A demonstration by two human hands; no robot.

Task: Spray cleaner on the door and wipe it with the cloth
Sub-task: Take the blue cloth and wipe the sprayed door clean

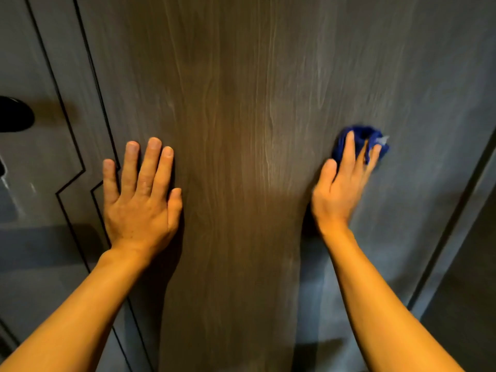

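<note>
Right hand (341,183) pins cloth (359,142) to door (241,103); left hand (139,194) flat, fingers spread, empty — best wiped with firm, overlapping strokes.

two hands (141,208), one cloth (361,142), perhaps one handle (14,114)

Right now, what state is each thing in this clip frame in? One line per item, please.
Left hand: open, flat against the door, holding nothing.
Right hand: pressing the cloth to the door.
Blue cloth: bunched up under the right hand's fingers, touching the door.
Door: faint streaks visible; whether wet cannot be told.
Door handle: at the left edge, untouched.
</note>
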